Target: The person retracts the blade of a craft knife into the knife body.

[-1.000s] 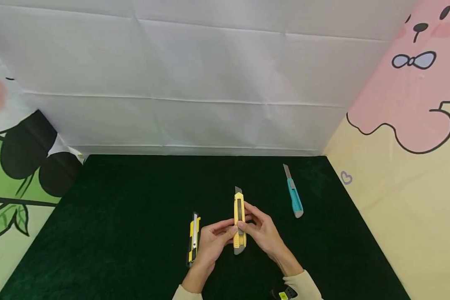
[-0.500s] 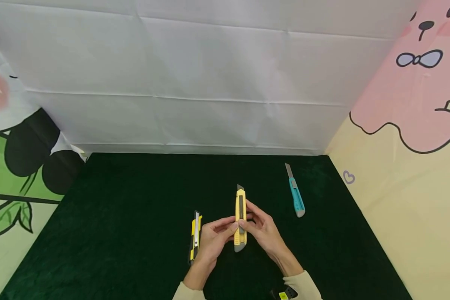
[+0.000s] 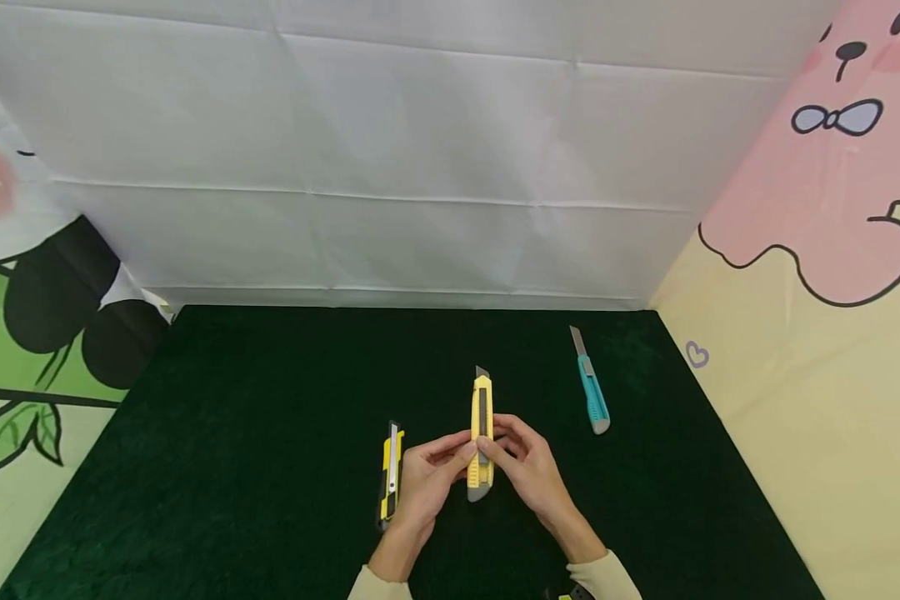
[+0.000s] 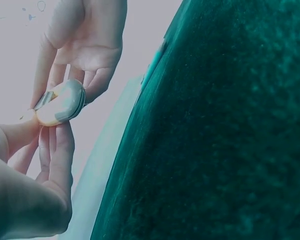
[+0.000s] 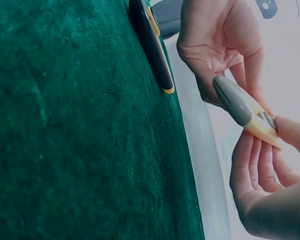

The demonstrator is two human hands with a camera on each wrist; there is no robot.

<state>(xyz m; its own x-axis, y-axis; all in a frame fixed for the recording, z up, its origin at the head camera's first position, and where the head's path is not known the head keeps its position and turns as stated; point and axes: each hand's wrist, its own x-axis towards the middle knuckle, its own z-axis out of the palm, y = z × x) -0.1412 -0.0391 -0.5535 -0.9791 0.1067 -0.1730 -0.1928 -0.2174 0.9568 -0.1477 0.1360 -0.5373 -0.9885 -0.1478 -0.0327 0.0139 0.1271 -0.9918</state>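
Note:
In the head view a pale yellow utility knife (image 3: 482,408) points away from me, with a short piece of blade out at its far tip. My left hand (image 3: 423,485) pinches its left side. From the right, my right hand (image 3: 532,473) grips it, thumb on the slider and the other fingers partly hidden behind the body. Both wrist views show the knife's grey rounded end (image 4: 70,100) between the two hands, held above the table. A black-and-yellow utility knife (image 3: 392,475) lies just left of my left hand.
A teal utility knife (image 3: 592,393) with its blade out lies at the back right of the dark green cloth-covered table (image 3: 270,417). A white sheet (image 3: 420,167) hangs behind the table, and printed cartoon panels stand at both sides.
My right hand's index finger has slid a little down along the yellow utility knife. The hold of both hands stays, and the other two knives lie as before.

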